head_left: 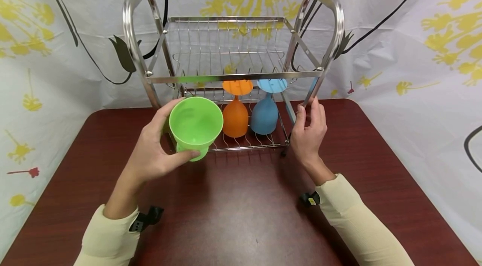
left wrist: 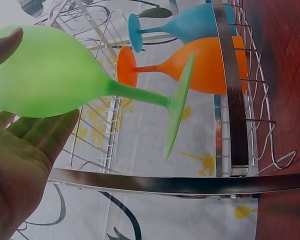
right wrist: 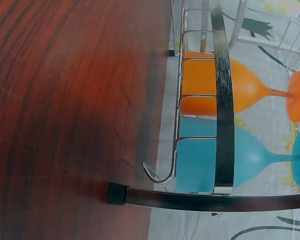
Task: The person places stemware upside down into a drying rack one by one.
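My left hand (head_left: 150,155) holds a green goblet (head_left: 196,121) by its bowl, thumb on one side and fingers on the other. The goblet is upright, its open mouth tilted towards the head camera, in front of the left part of a metal dish rack (head_left: 301,75). In the left wrist view, the goblet's stem and round foot (left wrist: 178,107) stand free of the rack. On the lower tier, an orange goblet (head_left: 235,119) and a blue goblet (head_left: 265,116) stand upside down side by side. My right hand (head_left: 309,132) grips the rack's right front upright.
The rack's upper wire tier (head_left: 226,53) holds no dishes. Curved tubular handles (head_left: 129,27) rise at both ends. A dark red wooden table (head_left: 241,207) lies under the rack, with a patterned white sheet (head_left: 395,48) behind and at the sides.
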{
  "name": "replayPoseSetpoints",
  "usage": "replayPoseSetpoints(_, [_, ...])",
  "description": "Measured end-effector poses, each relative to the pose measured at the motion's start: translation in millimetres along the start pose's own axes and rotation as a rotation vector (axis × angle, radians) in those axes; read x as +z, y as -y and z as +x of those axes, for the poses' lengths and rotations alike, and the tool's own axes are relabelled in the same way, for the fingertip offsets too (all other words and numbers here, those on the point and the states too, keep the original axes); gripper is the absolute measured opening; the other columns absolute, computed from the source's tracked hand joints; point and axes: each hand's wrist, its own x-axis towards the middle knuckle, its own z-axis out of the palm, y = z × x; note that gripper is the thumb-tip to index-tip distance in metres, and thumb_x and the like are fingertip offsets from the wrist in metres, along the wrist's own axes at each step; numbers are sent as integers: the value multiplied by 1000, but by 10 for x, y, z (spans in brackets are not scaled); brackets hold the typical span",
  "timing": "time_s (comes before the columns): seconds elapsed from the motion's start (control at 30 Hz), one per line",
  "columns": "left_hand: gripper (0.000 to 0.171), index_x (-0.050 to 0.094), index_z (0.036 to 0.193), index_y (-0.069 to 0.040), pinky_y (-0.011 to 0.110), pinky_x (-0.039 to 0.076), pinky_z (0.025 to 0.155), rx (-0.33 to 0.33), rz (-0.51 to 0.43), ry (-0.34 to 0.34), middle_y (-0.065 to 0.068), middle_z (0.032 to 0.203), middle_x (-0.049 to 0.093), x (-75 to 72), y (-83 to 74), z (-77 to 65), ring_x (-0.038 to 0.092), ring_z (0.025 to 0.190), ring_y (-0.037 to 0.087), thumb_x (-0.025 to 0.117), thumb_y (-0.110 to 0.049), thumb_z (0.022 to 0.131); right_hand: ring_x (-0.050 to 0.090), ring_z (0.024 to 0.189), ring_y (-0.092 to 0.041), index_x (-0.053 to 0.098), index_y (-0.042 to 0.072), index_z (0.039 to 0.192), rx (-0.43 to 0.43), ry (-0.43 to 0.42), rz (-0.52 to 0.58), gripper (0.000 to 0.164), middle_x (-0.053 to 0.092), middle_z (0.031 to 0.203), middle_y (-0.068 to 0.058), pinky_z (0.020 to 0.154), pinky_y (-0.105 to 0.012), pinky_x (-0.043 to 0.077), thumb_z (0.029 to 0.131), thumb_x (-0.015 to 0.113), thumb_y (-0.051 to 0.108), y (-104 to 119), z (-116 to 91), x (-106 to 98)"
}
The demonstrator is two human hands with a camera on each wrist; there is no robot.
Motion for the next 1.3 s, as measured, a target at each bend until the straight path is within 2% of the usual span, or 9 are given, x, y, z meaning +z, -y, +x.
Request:
replayPoseSetpoints(0.23, [101,41,145,-7,24,43,99,3,17,0,10,136,55,28,-26,17,55,115,24,89,-1,56,46,76,-17,60,-3,124,-1,8,22,29,54,93,-22,67,-21,38,99,54,9,19,3,-17])
replayPoseSetpoints(0.67, [100,42,145,-6,25,42,101,20,69,-21,11,137,55,54,-30,33,55,117,26,89,-4,56,55,80,-15,61,-3,119,42,5,57,28,54,96,-20,70,-18,45,99,53,15,39,11,-28])
replayPoseSetpoints(0.83, [100,42,144,-5,24,42,99,27,87,-30,12,136,55,58,-41,39,55,115,27,89,-5,56,54,82,-11,60,-1,122,60,5,90,28,55,100,-19,70,-19,44,97,55,11,55,11,-31])
replayPoseSetpoints(0.97, [99,42,144,-5,25,43,97,25,96,-30,12,137,55,73,-45,46,55,115,27,89,-6,57,51,87,-10,55,-1,129,78,-4,146,34,54,105,-20,70,-21,43,95,54,3,109,19,-41])
replayPoseSetpoints(1.13, [99,42,145,-4,29,41,102,35,122,-28,13,139,53,91,-46,66,54,119,30,89,-7,58,50,91,-18,51,-9,129,53,-42,169,41,49,109,-32,72,-20,44,88,52,-9,311,47,-73])
replayPoseSetpoints(1.3, [99,41,145,-3,31,40,106,47,131,-28,13,141,52,101,-41,72,54,121,31,88,-7,58,49,91,-28,52,-14,124,7,-108,192,41,44,105,-38,74,-21,45,83,50,-13,473,72,-86])
